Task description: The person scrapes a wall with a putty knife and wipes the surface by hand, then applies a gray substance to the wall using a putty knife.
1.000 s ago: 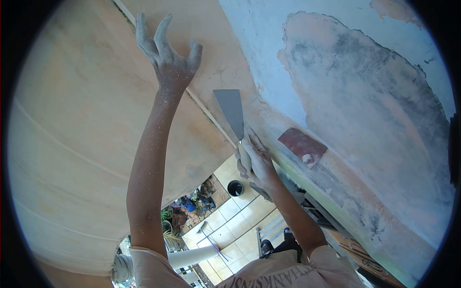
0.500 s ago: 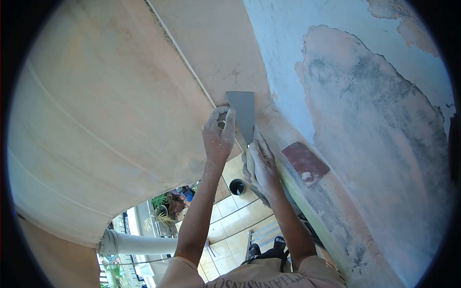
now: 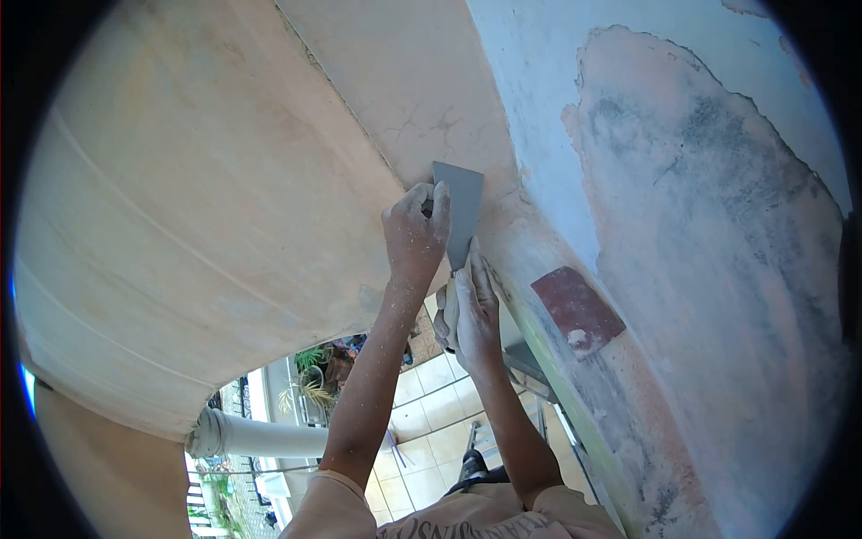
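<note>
My right hand [image 3: 474, 323], dusted white, is wrapped round the pale handle of a putty knife [image 3: 461, 202]. Its wide grey blade points upward, in front of the plastered surface near the corner. Beside the blade's left edge is my left hand [image 3: 417, 229], with curled fingers and the thumb pressed in. A small dark spot shows between those fingers; I cannot make out whether it is a held thing. A seam [image 3: 355, 117] in the plaster runs up and left from that hand.
A dark red flat sheet [image 3: 575, 305] with a white lump of paste rests on the ledge at right. The blue-white wall [image 3: 539, 108] has a large patch of peeled paint. Far below are a tiled floor [image 3: 426, 422], a ladder [image 3: 485, 440], potted plants [image 3: 310, 373] and a white pipe [image 3: 269, 437].
The putty knife tilts more to the right at its top, and my right hand has shifted slightly left. My left hand has risen a little. The white line along the seam no longer shows.
</note>
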Action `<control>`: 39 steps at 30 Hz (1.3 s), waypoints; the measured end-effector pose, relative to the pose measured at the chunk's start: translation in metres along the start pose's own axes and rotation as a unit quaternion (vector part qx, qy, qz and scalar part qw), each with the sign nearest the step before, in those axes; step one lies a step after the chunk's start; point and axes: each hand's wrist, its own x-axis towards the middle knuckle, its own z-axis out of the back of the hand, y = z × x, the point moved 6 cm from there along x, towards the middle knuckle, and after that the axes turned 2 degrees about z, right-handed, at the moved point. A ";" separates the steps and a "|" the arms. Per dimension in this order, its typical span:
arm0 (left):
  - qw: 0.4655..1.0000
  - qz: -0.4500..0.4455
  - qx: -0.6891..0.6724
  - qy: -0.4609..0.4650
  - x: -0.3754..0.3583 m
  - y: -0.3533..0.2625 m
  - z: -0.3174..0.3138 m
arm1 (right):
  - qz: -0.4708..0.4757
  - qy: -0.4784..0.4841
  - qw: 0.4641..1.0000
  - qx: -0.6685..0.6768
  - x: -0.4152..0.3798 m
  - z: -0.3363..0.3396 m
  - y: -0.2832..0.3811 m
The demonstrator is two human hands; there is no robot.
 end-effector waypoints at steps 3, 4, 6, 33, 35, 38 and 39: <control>0.991 -0.049 0.126 -0.022 -0.001 -0.012 0.008 | -0.004 0.001 1.000 -0.004 0.001 -0.002 0.002; 0.983 -0.061 0.167 -0.053 -0.004 -0.017 0.012 | 0.000 -0.002 1.000 -0.006 0.002 -0.002 0.001; 0.958 -0.082 0.249 -0.114 -0.012 -0.026 0.017 | 0.006 -0.006 1.000 -0.010 0.001 -0.002 -0.002; 0.994 -0.029 0.050 -0.090 0.002 -0.008 0.007 | 0.026 -0.043 0.998 -0.024 0.004 0.003 -0.018; 0.993 -0.029 0.060 -0.099 0.007 -0.010 0.005 | 0.031 -0.041 0.998 -0.047 0.008 0.006 -0.014; 0.993 -0.022 0.061 -0.096 0.004 -0.009 0.007 | 0.043 -0.040 0.993 -0.103 0.006 0.006 -0.007; 0.994 -0.022 0.057 -0.091 0.003 -0.010 0.007 | 0.040 -0.044 0.992 -0.107 0.004 0.006 -0.007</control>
